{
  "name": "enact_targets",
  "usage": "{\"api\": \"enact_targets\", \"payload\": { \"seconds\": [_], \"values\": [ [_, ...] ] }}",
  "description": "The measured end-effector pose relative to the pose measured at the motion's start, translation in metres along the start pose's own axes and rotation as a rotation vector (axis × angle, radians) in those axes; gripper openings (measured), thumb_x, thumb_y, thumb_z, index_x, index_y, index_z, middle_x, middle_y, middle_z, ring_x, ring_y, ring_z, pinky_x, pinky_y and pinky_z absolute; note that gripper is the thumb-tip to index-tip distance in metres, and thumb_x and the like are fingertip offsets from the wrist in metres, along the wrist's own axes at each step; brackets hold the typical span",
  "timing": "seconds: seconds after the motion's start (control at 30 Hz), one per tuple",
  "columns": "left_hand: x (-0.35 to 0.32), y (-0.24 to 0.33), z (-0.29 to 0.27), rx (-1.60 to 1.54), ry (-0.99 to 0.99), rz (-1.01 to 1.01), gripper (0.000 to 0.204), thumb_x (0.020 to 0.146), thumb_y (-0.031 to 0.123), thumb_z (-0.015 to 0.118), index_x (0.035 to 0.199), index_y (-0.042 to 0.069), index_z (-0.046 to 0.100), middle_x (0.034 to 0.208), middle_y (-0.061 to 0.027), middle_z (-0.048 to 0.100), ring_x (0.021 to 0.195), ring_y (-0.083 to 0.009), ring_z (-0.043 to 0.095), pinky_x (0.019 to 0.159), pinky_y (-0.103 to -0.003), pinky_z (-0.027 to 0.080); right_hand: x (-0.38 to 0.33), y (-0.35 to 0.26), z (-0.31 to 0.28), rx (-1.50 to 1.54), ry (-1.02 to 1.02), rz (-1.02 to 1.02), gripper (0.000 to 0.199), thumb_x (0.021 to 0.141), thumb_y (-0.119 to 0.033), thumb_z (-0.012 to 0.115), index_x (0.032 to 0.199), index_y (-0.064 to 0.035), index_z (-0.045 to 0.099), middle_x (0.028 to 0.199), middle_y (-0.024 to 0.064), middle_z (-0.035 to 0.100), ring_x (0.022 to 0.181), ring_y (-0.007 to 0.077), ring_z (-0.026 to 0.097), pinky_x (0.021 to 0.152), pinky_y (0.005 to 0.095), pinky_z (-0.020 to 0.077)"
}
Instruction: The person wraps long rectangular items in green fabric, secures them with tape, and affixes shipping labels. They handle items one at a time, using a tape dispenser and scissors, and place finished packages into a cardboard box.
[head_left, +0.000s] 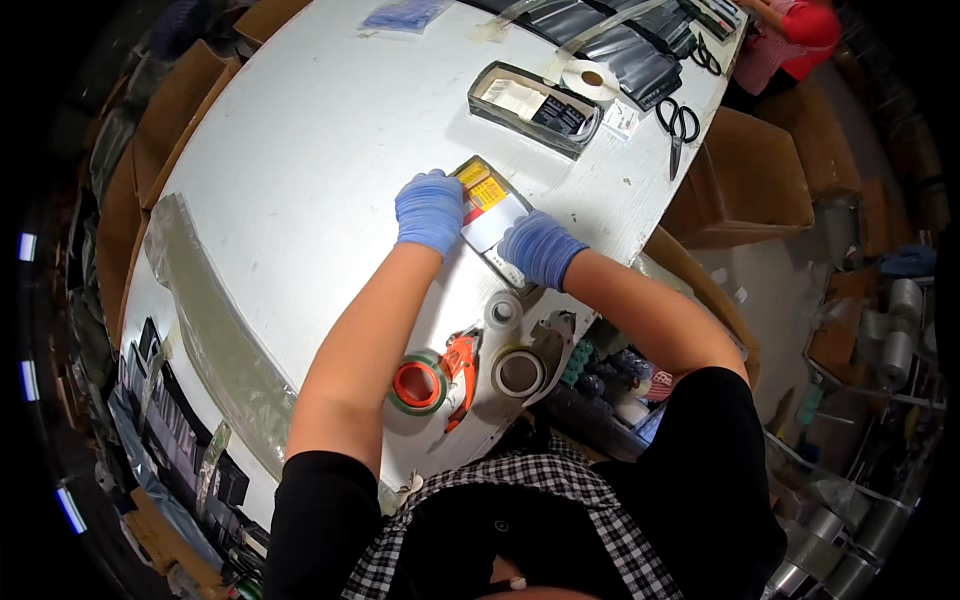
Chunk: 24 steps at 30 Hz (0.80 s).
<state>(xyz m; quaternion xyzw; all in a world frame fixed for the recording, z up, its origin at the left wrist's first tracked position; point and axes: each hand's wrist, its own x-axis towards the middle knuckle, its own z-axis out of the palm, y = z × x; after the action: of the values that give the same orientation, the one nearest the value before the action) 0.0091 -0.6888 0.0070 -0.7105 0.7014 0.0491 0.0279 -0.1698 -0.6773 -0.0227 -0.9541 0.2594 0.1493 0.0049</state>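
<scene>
White and wide, the worktop (pixel 330 130) curves away from me, with cardboard boxes crowding its edges and another person in red at the far right corner. Both of my gloved hands are down on a small flat packet (pixel 492 212) near the right edge of the worktop, a thin card-like pack with yellow, red and white panels. My left hand (pixel 430 210) covers its left end, fingers curled over and pressing down; my right hand (pixel 541 248) lies over its near right corner, fingers bent onto the edge. Neither grip is closed around the packet: both rest on it from above and pin it flat. I judge it light and thin, fairly stiff like card, probably with a slick film skin, so it would slide if pushed; the edges and corners look the best places to pinch. My forearms come in from below, elbows wide, wrists low. Just nearer me sit a small white roll (pixel 502 311), a tape roll (pixel 518 373) and an orange tape dispenser (pixel 440 380). Farther off lie a grey tray (pixel 488 108) and black scissors (pixel 679 125).
</scene>
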Motion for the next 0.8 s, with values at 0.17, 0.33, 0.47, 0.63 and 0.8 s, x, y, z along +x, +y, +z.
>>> {"api": "enact_targets", "payload": {
  "seconds": [0.17,0.33,0.47,0.63,0.8],
  "values": [
    [0.009,-0.002,0.013,-0.020,0.093,-0.017,0.016,0.083,0.025,0.063,0.086,0.012,0.072,0.092,-0.0102,0.065,0.088,-0.0279,0.063,0.075,-0.041,0.053,-0.007,0.014,0.004,0.081,0.119,-0.062,0.008,0.077,-0.014,0.065,0.078,-0.0164,0.072,0.080,0.0049,0.068,0.085,0.0236,0.066,0.075,0.0364,0.0511],
    [0.007,-0.017,-0.001,-0.216,-0.002,-0.036,0.026,0.086,0.033,0.063,0.089,0.009,0.072,0.090,-0.0115,0.065,0.087,-0.0279,0.063,0.073,-0.040,0.051,-0.009,0.019,0.004,0.095,0.158,-0.085,0.008,0.076,-0.013,0.064,0.074,-0.0155,0.072,0.079,0.0058,0.068,0.083,0.0253,0.066,0.074,0.0369,0.0518],
    [-0.023,-0.034,-0.017,-0.714,0.148,-0.272,0.022,0.086,0.028,0.065,0.092,0.007,0.072,0.077,-0.0113,0.066,0.067,-0.0247,0.061,0.066,-0.035,0.050,-0.019,0.024,0.005,0.128,0.246,0.021,0.004,0.075,-0.015,0.068,0.074,-0.0123,0.071,0.079,0.0073,0.067,0.076,0.0266,0.066,0.070,0.0361,0.0525],
    [-0.120,-0.047,-0.029,-1.343,-0.020,-0.383,0.013,0.087,0.013,0.070,0.091,0.002,0.067,0.070,0.0007,0.061,0.060,-0.0055,0.051,0.056,-0.021,0.044,-0.067,0.000,-0.061,1.268,0.442,0.341,0.017,0.078,-0.016,0.076,0.082,-0.0027,0.066,0.075,0.0108,0.064,0.072,0.0210,0.064,0.067,0.0326,0.0525],
    [-0.237,-0.026,-0.034,-1.600,-0.126,-0.420,0.011,0.089,0.007,0.066,0.097,-0.001,0.064,0.073,-0.0002,0.061,0.060,-0.0051,0.053,0.056,-0.019,0.045,-0.058,-0.109,-0.058,1.469,0.608,0.185,0.017,0.079,-0.008,0.075,0.078,-0.0045,0.058,0.072,0.0024,0.056,0.059,0.0083,0.052,0.053,0.0255,0.0453]
  ]
}}
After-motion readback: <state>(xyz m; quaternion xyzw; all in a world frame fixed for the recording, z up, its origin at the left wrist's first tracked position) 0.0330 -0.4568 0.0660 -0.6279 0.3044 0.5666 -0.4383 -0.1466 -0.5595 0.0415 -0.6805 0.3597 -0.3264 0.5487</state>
